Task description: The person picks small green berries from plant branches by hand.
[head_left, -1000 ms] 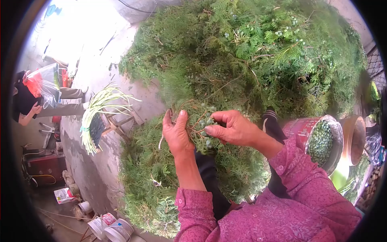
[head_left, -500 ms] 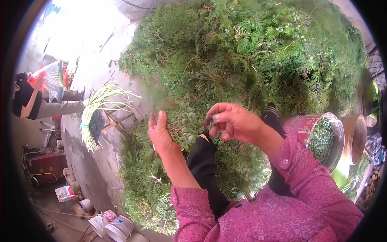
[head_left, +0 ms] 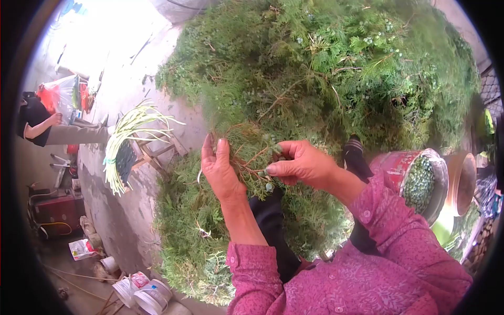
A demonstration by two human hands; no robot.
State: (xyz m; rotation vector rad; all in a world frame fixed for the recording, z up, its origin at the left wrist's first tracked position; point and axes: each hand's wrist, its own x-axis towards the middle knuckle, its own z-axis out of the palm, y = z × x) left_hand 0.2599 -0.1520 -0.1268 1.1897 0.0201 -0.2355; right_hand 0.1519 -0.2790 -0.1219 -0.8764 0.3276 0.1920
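Observation:
My left hand [head_left: 222, 172] is closed around a leafy evergreen sprig [head_left: 251, 164] with reddish-brown stems and pale green berries. At the sprig's right side, my right hand [head_left: 300, 165] pinches with thumb and forefinger at a berry [head_left: 271, 170]. Another bluish berry [head_left: 269, 187] hangs just below. Both hands are over my dark-trousered leg. A big heap of cut evergreen branches [head_left: 294, 89], dotted with berries, surrounds my legs. To the right of my right arm stands a red bucket [head_left: 386, 164] holding many green berries [head_left: 418, 181].
A tan container [head_left: 462, 181] sits beyond the bucket. On the left, long green stalks [head_left: 118, 152] lie over a wooden stool [head_left: 157, 152]. A person [head_left: 42, 123] with a plastic bag [head_left: 65, 94] is at the far left. White buckets [head_left: 153, 298] stand at lower left.
My right hand has moved to the sprig and its fingers now touch the berries. My left hand has shifted slightly right with the sprig. The person at the left has lowered an arm.

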